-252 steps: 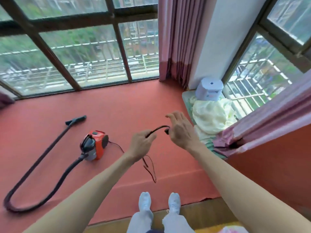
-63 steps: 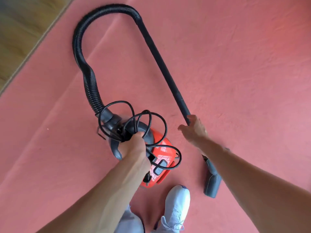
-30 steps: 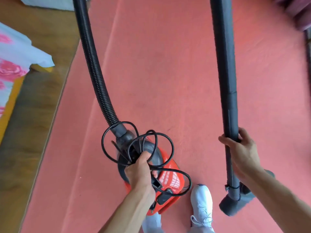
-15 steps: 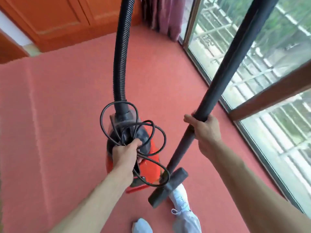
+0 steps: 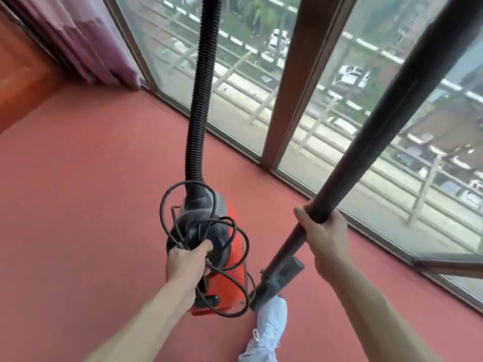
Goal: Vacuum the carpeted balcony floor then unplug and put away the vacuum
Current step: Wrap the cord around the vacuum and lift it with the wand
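The small red vacuum (image 5: 234,259) hangs off the red carpet (image 5: 78,205), carried by its handle in my left hand (image 5: 187,262). That same hand also grips the coiled black power cord (image 5: 235,267), whose loops dangle around the body. A ribbed black hose (image 5: 202,82) rises from the vacuum's top and leaves the view. My right hand (image 5: 326,236) is wrapped around the dark wand tube (image 5: 386,121), which slants up to the right. The floor nozzle (image 5: 277,283) hangs at the tube's lower end, just above my shoe.
Floor-to-ceiling windows (image 5: 326,105) with brown frames run along the right side. A pink curtain (image 5: 86,40) hangs in the far left corner beside an orange wooden wall (image 5: 18,71). My white shoe (image 5: 266,325) stands on the carpet below the nozzle.
I have gathered the cord into coils, lifted the vacuum and the wand off the carpet, and turned towards the window side. In the last half second the view swung further towards the windows.
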The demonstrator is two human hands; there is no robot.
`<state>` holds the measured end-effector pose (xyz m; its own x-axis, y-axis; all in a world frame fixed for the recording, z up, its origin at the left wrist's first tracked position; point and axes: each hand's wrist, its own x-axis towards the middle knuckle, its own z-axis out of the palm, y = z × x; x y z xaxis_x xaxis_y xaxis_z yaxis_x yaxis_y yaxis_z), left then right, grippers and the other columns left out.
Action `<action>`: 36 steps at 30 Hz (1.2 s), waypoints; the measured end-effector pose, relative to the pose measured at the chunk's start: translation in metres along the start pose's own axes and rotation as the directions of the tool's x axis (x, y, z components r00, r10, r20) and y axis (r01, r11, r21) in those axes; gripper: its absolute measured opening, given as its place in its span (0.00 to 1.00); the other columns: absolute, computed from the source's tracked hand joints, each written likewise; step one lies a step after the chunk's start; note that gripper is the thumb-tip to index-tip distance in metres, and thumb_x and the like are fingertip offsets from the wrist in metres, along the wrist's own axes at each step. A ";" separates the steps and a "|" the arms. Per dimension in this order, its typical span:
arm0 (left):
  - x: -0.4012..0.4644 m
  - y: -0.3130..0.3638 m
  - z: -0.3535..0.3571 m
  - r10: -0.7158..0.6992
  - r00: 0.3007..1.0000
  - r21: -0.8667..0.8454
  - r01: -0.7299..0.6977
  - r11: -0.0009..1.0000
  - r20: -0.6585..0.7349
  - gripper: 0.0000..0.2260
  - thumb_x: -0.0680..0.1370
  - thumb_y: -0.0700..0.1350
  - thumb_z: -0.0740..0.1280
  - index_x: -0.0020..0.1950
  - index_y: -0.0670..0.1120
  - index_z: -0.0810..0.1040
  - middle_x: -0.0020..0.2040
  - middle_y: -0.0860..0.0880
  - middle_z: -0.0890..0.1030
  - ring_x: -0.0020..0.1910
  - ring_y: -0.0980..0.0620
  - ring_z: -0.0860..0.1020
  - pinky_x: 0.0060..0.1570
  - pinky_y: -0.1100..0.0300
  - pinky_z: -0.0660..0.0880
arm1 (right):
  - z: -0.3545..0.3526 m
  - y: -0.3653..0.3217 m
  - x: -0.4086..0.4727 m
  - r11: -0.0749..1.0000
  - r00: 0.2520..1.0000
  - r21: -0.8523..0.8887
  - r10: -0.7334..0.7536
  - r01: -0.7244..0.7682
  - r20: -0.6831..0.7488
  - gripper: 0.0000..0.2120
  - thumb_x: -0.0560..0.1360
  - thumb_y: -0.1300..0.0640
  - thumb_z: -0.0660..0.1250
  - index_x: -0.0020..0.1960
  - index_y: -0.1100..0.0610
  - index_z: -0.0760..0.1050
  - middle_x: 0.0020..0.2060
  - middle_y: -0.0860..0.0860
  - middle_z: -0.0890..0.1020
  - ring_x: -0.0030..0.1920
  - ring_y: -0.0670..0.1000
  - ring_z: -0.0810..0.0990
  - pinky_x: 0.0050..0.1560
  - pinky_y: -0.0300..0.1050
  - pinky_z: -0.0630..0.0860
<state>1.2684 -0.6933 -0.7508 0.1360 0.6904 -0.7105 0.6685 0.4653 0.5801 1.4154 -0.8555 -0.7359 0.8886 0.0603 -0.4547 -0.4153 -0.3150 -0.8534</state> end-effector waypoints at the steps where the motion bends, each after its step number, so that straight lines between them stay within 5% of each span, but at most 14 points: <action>1: 0.000 0.004 0.015 0.000 1.000 0.017 0.000 1.000 0.006 0.06 0.70 0.42 0.72 0.40 0.39 0.80 0.29 0.45 0.78 0.24 0.48 0.73 0.29 0.61 0.68 | -0.007 0.002 0.005 1.000 1.000 0.013 0.010 -0.010 -0.012 0.08 0.71 0.60 0.75 0.41 0.55 0.76 0.33 0.49 0.79 0.35 0.49 0.76 0.42 0.48 0.74; 4: 0.000 0.014 0.053 -0.015 0.999 0.059 0.013 0.998 0.035 0.09 0.70 0.41 0.71 0.43 0.35 0.81 0.31 0.43 0.79 0.25 0.49 0.73 0.27 0.62 0.67 | -0.022 0.006 0.015 0.997 0.997 0.058 0.048 -0.044 -0.058 0.06 0.71 0.61 0.74 0.43 0.56 0.77 0.34 0.50 0.80 0.33 0.46 0.77 0.39 0.43 0.74; 8: 0.010 0.022 0.089 -0.016 0.997 0.092 0.009 0.996 0.078 0.08 0.70 0.40 0.72 0.43 0.36 0.81 0.32 0.43 0.81 0.29 0.46 0.76 0.32 0.59 0.73 | -0.032 0.006 0.038 0.989 0.993 0.118 0.098 -0.091 -0.062 0.04 0.74 0.66 0.71 0.46 0.64 0.76 0.29 0.54 0.74 0.20 0.40 0.71 0.23 0.31 0.70; 13: 0.043 0.025 0.121 0.068 0.989 0.182 -0.091 0.979 0.132 0.05 0.69 0.41 0.73 0.43 0.44 0.81 0.36 0.45 0.83 0.38 0.46 0.81 0.39 0.57 0.75 | -0.008 0.019 0.065 0.999 0.999 0.014 0.039 -0.039 -0.004 0.07 0.72 0.60 0.74 0.44 0.61 0.77 0.32 0.50 0.78 0.33 0.48 0.74 0.35 0.40 0.71; 17: 0.084 0.030 0.135 0.094 0.987 0.194 -0.118 0.974 0.131 0.06 0.70 0.40 0.72 0.39 0.46 0.75 0.37 0.44 0.81 0.35 0.46 0.78 0.37 0.59 0.73 | 0.018 0.042 0.082 0.996 0.996 -0.038 0.075 -0.077 -0.038 0.09 0.71 0.57 0.74 0.47 0.58 0.76 0.40 0.53 0.82 0.42 0.53 0.80 0.45 0.48 0.75; 20: 0.123 0.032 0.148 0.090 0.986 0.233 -0.121 0.965 0.141 0.06 0.71 0.41 0.71 0.42 0.41 0.76 0.35 0.43 0.79 0.31 0.47 0.75 0.32 0.59 0.68 | 0.033 0.051 0.096 0.996 0.996 -0.066 0.058 -0.063 -0.073 0.11 0.71 0.54 0.73 0.49 0.58 0.76 0.40 0.51 0.81 0.42 0.53 0.79 0.43 0.48 0.74; 25: 0.187 0.012 0.170 0.089 0.959 0.370 -0.189 0.910 0.271 0.09 0.71 0.43 0.71 0.47 0.41 0.78 0.44 0.39 0.83 0.40 0.43 0.79 0.44 0.56 0.75 | 0.065 0.058 0.105 1.000 0.986 -0.014 -0.025 0.023 -0.162 0.09 0.74 0.52 0.71 0.48 0.54 0.74 0.33 0.43 0.76 0.35 0.44 0.74 0.38 0.39 0.70; 29: 0.221 0.000 0.183 0.124 0.913 0.460 -0.308 0.833 0.388 0.08 0.69 0.43 0.72 0.46 0.45 0.79 0.41 0.45 0.82 0.37 0.47 0.77 0.48 0.49 0.80 | 0.098 0.060 0.098 0.987 0.904 0.082 -0.094 0.141 -0.416 0.09 0.75 0.55 0.71 0.47 0.55 0.71 0.32 0.43 0.71 0.34 0.44 0.69 0.36 0.37 0.67; 36: 0.239 0.015 0.182 0.152 0.846 0.511 -0.441 0.738 0.510 0.08 0.72 0.42 0.71 0.50 0.45 0.81 0.42 0.47 0.82 0.34 0.53 0.76 0.28 0.67 0.73 | 0.090 0.068 0.084 0.959 0.800 0.213 -0.023 0.188 -0.600 0.09 0.75 0.54 0.71 0.49 0.53 0.72 0.34 0.42 0.74 0.37 0.44 0.73 0.42 0.40 0.71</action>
<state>1.4438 -0.6225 -0.9842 0.5900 0.3724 -0.7164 0.8070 -0.2445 0.5375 1.4438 -0.7872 -0.8552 0.8372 -0.5125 -0.1909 -0.2731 -0.0893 -0.9578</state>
